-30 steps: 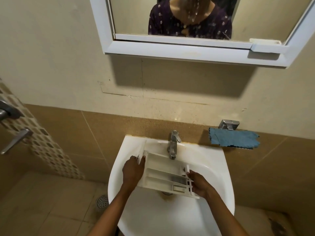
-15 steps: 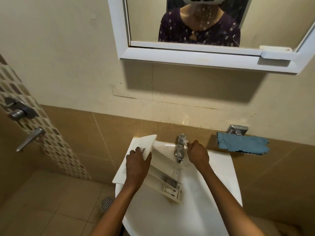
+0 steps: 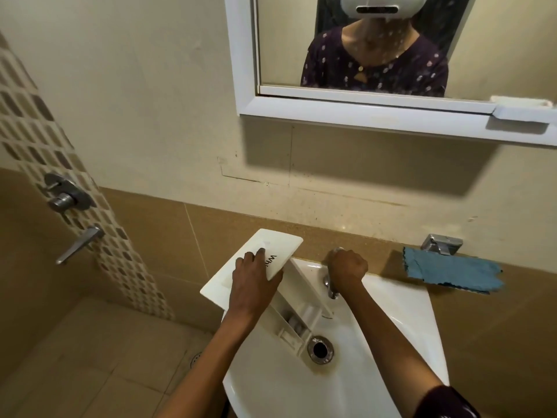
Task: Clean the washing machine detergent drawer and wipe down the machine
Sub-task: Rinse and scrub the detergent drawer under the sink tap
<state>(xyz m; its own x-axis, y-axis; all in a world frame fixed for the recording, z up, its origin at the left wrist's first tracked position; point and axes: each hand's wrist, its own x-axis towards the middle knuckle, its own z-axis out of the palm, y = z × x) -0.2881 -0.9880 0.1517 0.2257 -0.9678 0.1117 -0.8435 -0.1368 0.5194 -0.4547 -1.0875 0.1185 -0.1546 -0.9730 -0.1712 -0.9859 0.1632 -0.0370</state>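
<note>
White plastic detergent drawer (image 3: 271, 241), black lettering on its front panel. Glossy white ceramic sink (image 3: 391, 315). Silver chrome metal tap (image 3: 331, 289), silver metal drain ring (image 3: 320, 349) with a dark centre. Blue fabric cloth (image 3: 452, 271), plain. Upper painted wall (image 3: 135, 101) cream, no pattern. Lower tile band (image 3: 144, 230) tan, finely speckled. Mosaic tile strip (image 3: 27, 128): cream ground, rows of brown and beige rectangles. White-framed mirror (image 3: 245, 70) reflects a dark purple top (image 3: 376, 75) with small pale dots and a white headset (image 3: 379, 4). Floor tiles (image 3: 75, 357) beige, plain.
</note>
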